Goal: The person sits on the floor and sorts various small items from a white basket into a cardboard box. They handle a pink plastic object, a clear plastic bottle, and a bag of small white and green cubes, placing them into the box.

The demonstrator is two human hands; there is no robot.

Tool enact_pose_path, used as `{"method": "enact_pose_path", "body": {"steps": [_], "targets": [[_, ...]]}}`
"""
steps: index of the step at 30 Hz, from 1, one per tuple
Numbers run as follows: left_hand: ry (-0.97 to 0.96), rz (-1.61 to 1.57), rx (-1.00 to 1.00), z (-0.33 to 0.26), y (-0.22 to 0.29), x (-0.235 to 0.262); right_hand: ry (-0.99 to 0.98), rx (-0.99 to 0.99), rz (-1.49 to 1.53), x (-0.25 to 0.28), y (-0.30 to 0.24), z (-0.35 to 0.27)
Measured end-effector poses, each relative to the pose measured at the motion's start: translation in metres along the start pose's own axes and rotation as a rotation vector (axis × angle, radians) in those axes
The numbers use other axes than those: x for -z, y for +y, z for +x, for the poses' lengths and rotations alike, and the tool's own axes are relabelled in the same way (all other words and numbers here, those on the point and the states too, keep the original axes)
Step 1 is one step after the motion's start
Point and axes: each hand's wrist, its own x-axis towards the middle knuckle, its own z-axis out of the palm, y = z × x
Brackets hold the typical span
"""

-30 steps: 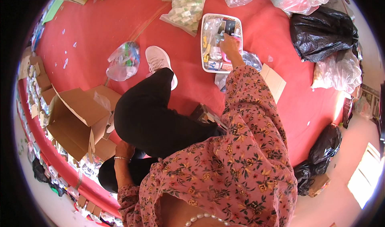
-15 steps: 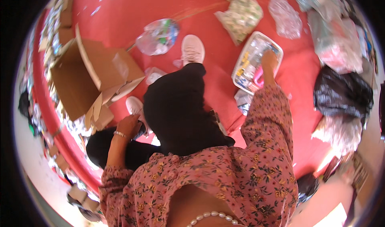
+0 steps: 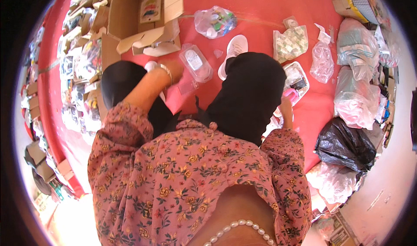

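My left hand [image 3: 173, 70], smeared by motion, is above the red floor between my knees, beside a clear plastic box [image 3: 197, 64] with a white label. I cannot make out its fingers or anything in them. My right hand [image 3: 285, 110] is low at the near end of a white basket [image 3: 308, 86], just past my right knee. Its fingers are mostly hidden. A pink object [image 3: 292, 95] lies in the basket close to that hand, among small dark and clear packets. My right knee covers part of the basket.
An open cardboard box [image 3: 173, 3] stands ahead on the left. Knotted clear bags [image 3: 215, 22] and a bag of green-and-white pieces [image 3: 290, 44] lie ahead. On the right are stuffed bags and a black bag [image 3: 346, 144]. Packed goods [image 3: 84, 63] line the left.
The view has shifted. My left hand has moved forward from beside my left leg to near the clear box. My right hand has come back from inside the basket to its near end.
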Motion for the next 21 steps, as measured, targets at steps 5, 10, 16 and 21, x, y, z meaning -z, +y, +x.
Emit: {"method": "enact_pose_path", "body": {"steps": [5,10,16,21], "targets": [[0.051,-0.165,0.182,-0.040,-0.006,0.040,-0.451,-0.189,0.033,-0.043,-0.051,-0.129],[0.038,-0.094,0.111,-0.050,-0.020,0.016,-0.538,-0.245,-0.015,-0.054,-0.074,-0.143],[0.209,-0.056,0.063,-0.055,-0.017,0.029,-0.500,-0.258,-0.040,-0.058,-0.087,-0.143],[0.135,0.024,-0.041,-0.022,-0.068,-0.030,-0.426,-0.276,-0.053,-0.055,-0.091,-0.135]]}}
